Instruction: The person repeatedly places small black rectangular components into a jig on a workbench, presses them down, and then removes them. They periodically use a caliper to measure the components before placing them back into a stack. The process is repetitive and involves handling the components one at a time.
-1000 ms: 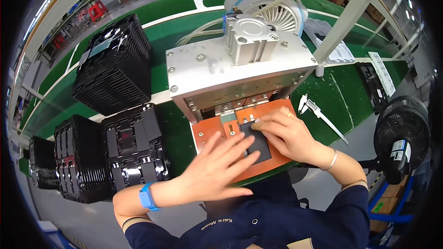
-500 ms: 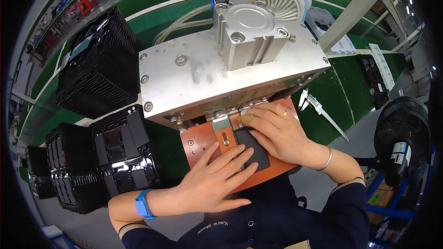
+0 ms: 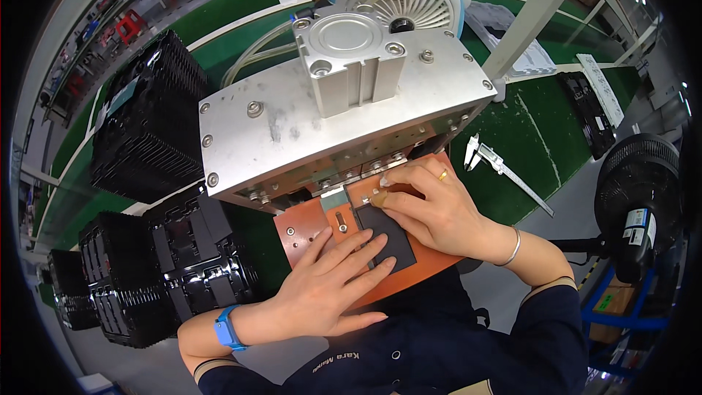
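1. The left hand [image 3: 322,289] is spread, its fingertips resting on the flat black block [image 3: 395,238], which lies on the orange plate [image 3: 395,283] in front of the metal press [image 3: 263,132].
2. The right hand [image 3: 439,216] curls its thumb and fingers close by the small metal tabs [image 3: 366,200] at the block's upper edge; whether they pinch anything cannot be told.
3. Uneven pressure from the left hand could skew the block on the plate.
4. A hard pull or push by the right fingertips could bend a tab.
5. Fingers so near the press opening could be caught if the head came down early.
6. Counted: 1 block, 2 visible tabs, 1 press, 1 caliper [image 3: 491,161] on the green desk [image 3: 526,139], 4 black tray stacks [image 3: 146,117] at left, 1 white fan [image 3: 395,4], 1 black fan [image 3: 640,183].
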The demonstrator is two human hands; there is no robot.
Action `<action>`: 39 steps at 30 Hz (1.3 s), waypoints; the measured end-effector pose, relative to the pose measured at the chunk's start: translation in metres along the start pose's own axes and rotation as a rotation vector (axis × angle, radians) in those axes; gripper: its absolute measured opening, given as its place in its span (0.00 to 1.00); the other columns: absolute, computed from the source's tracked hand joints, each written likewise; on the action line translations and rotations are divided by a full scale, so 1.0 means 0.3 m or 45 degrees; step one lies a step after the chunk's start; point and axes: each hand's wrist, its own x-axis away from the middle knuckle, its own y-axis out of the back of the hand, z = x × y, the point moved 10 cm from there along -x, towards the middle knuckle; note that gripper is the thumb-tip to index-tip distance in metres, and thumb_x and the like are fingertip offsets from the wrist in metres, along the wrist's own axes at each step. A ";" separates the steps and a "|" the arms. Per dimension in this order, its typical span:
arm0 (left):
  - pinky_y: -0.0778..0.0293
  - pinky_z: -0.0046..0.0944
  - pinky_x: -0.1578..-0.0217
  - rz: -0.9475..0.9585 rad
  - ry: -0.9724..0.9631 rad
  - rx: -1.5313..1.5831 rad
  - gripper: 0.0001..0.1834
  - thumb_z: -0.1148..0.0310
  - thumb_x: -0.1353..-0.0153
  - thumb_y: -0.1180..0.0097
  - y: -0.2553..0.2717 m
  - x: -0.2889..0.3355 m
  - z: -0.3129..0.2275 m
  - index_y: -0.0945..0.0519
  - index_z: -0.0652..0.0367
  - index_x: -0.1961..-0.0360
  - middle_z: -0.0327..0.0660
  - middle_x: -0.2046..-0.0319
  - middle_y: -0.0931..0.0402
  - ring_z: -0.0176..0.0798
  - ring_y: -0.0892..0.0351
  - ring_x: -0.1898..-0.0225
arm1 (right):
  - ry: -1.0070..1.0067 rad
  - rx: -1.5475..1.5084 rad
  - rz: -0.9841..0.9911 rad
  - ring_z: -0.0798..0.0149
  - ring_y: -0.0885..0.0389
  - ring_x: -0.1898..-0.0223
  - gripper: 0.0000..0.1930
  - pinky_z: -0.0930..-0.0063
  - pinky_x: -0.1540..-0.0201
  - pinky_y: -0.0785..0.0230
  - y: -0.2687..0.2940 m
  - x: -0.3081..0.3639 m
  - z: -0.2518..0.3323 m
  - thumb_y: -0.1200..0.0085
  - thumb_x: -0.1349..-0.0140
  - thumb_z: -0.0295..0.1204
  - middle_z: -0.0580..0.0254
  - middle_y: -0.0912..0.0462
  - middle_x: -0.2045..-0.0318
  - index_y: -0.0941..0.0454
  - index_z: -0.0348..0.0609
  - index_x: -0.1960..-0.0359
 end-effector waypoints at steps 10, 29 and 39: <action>0.45 0.63 0.40 -0.024 -0.016 0.003 0.33 0.42 0.46 0.41 0.003 -0.002 -0.005 0.24 0.50 0.44 0.47 0.38 0.34 0.52 0.37 0.36 | 0.030 0.084 -0.074 0.58 0.26 0.58 0.14 0.65 0.58 0.31 0.021 -0.001 0.016 0.39 0.51 0.26 0.62 0.25 0.56 0.20 0.45 0.60; 0.52 0.65 0.36 -0.016 0.090 0.046 0.38 0.35 0.48 0.43 0.021 -0.008 0.073 0.24 0.51 0.44 0.49 0.36 0.37 0.59 0.44 0.33 | -0.010 -0.258 0.236 0.51 0.23 0.44 0.17 0.64 0.46 0.26 -0.003 0.047 0.034 0.35 0.49 0.35 0.50 0.21 0.50 0.18 0.38 0.60; 0.48 0.64 0.37 -0.015 0.086 0.031 0.35 0.37 0.47 0.43 0.013 -0.010 0.067 0.23 0.50 0.46 0.48 0.37 0.37 0.58 0.43 0.34 | -0.197 -0.352 0.345 0.49 0.26 0.42 0.14 0.61 0.45 0.27 -0.019 0.045 0.056 0.39 0.45 0.27 0.50 0.23 0.48 0.21 0.36 0.57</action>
